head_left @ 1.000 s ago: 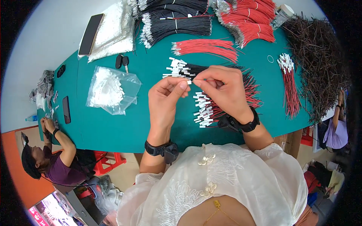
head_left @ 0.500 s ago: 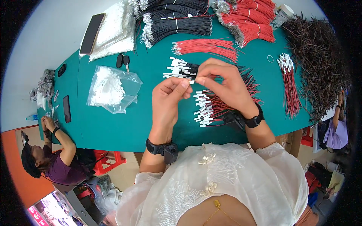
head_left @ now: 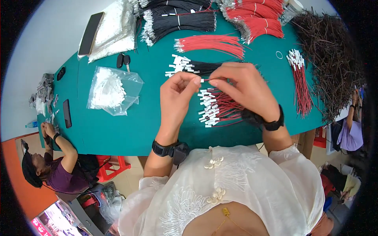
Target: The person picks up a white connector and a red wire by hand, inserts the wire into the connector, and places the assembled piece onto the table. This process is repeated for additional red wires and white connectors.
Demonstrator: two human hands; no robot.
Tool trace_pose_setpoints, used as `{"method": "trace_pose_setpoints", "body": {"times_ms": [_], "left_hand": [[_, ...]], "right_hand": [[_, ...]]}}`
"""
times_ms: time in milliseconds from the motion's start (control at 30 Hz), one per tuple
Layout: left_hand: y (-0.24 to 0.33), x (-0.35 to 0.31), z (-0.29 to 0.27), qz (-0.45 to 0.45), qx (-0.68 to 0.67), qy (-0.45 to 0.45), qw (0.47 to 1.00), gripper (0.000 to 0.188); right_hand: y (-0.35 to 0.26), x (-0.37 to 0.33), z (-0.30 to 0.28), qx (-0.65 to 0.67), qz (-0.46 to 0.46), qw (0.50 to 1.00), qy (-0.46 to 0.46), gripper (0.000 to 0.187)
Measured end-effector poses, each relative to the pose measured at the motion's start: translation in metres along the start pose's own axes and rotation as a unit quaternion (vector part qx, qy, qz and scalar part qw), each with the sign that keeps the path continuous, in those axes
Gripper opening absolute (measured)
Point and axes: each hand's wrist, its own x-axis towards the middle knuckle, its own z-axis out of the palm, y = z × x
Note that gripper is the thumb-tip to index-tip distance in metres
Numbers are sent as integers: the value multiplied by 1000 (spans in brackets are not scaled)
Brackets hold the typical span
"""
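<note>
Over the green table [head_left: 130,135], my left hand [head_left: 174,96] pinches a small white plastic connector [head_left: 202,80] between thumb and forefinger. Close beside it, my right hand [head_left: 250,88] has thumb and forefinger closed on a thin red wire [head_left: 207,80] running to that connector. Just below the hands lies a bunch of dark red wires [head_left: 228,105] with white connectors on their left ends. Black wires [head_left: 208,67] with similar white connectors lie behind the hands, partly covered by my right hand. Farther back is a loose row of red wires [head_left: 214,42].
A clear bag of white connectors [head_left: 108,92] lies left, near keys [head_left: 123,61] and a phone [head_left: 67,114]. Tied black [head_left: 185,21] and red bundles [head_left: 260,27] line the back. Right are a connectored wire bunch [head_left: 302,86] and a brown wire heap [head_left: 330,59]. A co-worker [head_left: 67,169] sits left.
My right hand has shifted slightly right and turned flatter, and a short red length of wire now shows between the two hands. My left hand keeps its pinch on the connector.
</note>
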Motion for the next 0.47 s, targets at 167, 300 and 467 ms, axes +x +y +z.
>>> {"method": "trace_pose_setpoints", "body": {"times_ms": [167,300,467], "left_hand": [[-50,10,-7,75,278,-45,957,10],[-65,5,-4,147,390,-107,903,14],[-68,-14,0,159,378,-117,904,26]], "right_hand": [[54,-22,-5,-168,-8,983,-70,18],[70,-46,9,-178,-20,980,-83,27],[63,-73,6,-218,-8,965,-142,67]]}}
